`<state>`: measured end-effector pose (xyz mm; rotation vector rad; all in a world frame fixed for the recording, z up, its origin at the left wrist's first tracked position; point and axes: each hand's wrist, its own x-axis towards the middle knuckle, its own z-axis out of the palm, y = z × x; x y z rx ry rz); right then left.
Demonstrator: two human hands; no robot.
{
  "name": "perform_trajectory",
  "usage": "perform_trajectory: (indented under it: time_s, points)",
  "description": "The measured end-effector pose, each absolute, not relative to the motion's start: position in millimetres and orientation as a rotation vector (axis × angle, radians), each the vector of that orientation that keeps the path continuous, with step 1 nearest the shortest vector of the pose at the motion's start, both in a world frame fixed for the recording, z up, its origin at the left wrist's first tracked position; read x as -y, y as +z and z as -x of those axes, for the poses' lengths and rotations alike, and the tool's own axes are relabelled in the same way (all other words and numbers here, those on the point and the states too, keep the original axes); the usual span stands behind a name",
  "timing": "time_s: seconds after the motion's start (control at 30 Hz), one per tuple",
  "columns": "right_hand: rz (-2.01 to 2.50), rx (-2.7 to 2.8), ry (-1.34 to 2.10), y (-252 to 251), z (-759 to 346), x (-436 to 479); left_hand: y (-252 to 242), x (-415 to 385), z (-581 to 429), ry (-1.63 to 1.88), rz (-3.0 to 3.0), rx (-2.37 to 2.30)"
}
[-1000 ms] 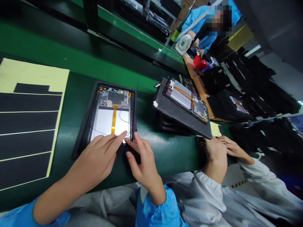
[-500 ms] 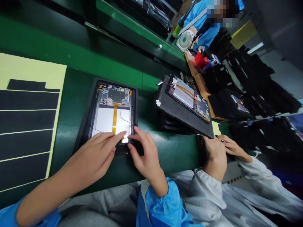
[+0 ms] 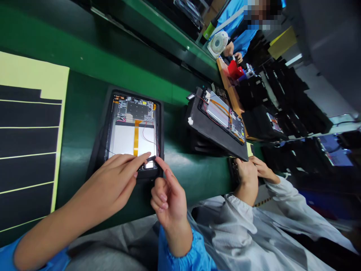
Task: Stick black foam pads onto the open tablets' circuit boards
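An opened tablet [image 3: 121, 139] lies in a black foam tray [image 3: 161, 131], showing its circuit board [image 3: 137, 111], silver battery and an orange ribbon cable [image 3: 136, 137]. My left hand [image 3: 118, 180] rests across the tablet's near edge, fingers stretched out and its index tip by a small black strip [image 3: 151, 159]. At the strip's right end is the tip of my right index finger; the other fingers of my right hand [image 3: 170, 195] are curled, with nothing visible in them. A white patch [image 3: 149, 165] shows just below the strip. What lies under my left fingers is hidden.
To the right, another opened tablet [image 3: 222, 113] sits on stacked black foam trays [image 3: 208, 137]. A co-worker's hands [image 3: 248, 175] work beyond it. Yellow backing with black adhesive pieces [image 3: 28, 139] lies at left. A white fan [image 3: 218, 43] and another person are at the back.
My right hand has gone from a thumb-and-finger grip at the tablet's lower right corner to a straight index finger on the black strip. My left hand stays nearly in place.
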<state>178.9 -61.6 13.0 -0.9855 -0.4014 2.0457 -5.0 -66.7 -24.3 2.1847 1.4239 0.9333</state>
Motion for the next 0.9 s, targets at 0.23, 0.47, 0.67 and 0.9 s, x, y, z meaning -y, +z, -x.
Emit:
perform_trajectory:
  time_s: [0.23, 0.47, 0.67, 0.9]
  points:
    - [1.092, 0.436, 1.937, 13, -176, 66, -24, 66, 5, 0.92, -2.206, -1.428]
    - [1.171, 0.529, 1.862, 12, -172, 71, -25, 66, 5, 0.93, -2.178, -1.432]
    - [1.209, 0.619, 1.799, 9, -167, 77, -24, 66, 7, 0.909, -2.221, -1.414]
    - [1.24, 0.664, 1.769, 6, -164, 78, -23, 64, 6, 0.901, -2.231, -1.402]
